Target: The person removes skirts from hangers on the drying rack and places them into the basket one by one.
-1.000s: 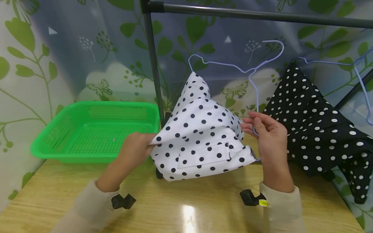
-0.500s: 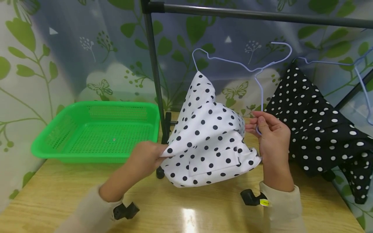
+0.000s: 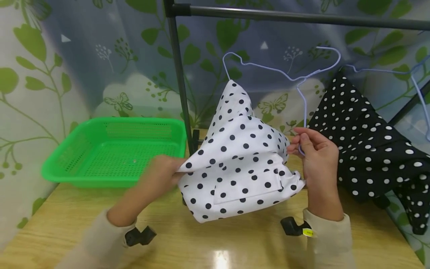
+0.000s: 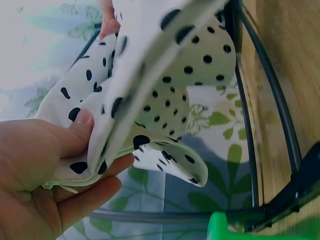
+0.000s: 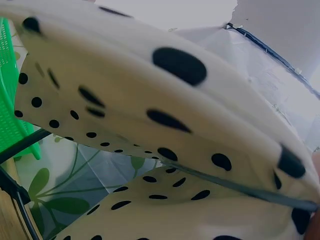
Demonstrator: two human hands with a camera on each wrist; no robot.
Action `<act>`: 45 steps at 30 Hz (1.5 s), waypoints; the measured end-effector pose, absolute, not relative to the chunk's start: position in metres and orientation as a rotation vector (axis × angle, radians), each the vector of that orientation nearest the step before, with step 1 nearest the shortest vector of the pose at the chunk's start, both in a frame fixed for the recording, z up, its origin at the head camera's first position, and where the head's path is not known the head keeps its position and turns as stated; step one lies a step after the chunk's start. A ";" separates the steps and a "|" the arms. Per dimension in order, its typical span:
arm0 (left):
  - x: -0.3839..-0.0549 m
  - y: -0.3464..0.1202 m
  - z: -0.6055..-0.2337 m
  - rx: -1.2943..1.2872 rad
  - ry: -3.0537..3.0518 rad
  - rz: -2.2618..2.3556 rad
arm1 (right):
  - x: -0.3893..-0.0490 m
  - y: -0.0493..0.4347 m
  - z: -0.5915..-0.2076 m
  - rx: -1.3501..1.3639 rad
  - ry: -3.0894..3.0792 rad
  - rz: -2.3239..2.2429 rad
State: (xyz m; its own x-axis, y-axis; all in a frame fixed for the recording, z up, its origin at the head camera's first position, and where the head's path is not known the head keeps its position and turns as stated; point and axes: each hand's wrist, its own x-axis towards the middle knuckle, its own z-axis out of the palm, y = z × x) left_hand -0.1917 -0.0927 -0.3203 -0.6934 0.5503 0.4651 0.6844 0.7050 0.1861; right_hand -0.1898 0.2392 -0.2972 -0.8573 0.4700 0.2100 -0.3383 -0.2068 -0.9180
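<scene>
A white garment [image 3: 235, 149] with black dots hangs from a lilac wire hanger [image 3: 268, 68], whose left shoulder runs into its peak. My left hand [image 3: 159, 175] pinches the garment's left edge and draws it outward; in the left wrist view the thumb [image 4: 82, 127] presses the folded hem from above. My right hand [image 3: 319, 157] holds the hanger's right end between thumb and fingers, beside the garment's right edge. Seen from the right wrist, the hanger's bar [image 5: 235, 186] passes inside the cloth. Only a sliver of that hand shows there.
On the left of the wooden table [image 3: 188, 246] stands a green perforated basket [image 3: 114, 183]. A dark metal rack [image 3: 285, 16] spans the top, with its post behind the garment. At right, a black garment with white dots [image 3: 373, 149] hangs on another hanger [image 3: 420, 89].
The hanger and white garment have shifted to the right, along with my right hand. My left hand moved right, then back left, pulling the edge outward.
</scene>
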 end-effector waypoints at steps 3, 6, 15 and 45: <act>-0.195 -0.101 -0.317 -0.910 -2.561 -0.499 | -0.190 0.238 -0.296 -0.153 -1.561 2.111; -0.198 -0.108 -0.316 -0.891 -2.544 -0.492 | -0.189 0.236 -0.295 -0.156 -1.565 2.122; -0.205 -0.126 -0.310 -0.825 -2.529 -0.516 | -0.186 0.235 -0.295 -0.140 -1.550 2.135; -0.212 -0.153 -0.303 -0.612 -2.421 -0.872 | -0.167 0.257 -0.292 0.059 -1.652 2.152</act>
State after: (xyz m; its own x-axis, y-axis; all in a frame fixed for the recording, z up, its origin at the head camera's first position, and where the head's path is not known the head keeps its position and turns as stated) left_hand -0.2120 -0.1529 -0.3025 -0.7786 0.2413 0.5792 0.5552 0.6952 0.4566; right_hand -0.1669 0.2568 -0.2921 -0.9087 0.3044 0.2856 -0.3546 -0.2018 -0.9130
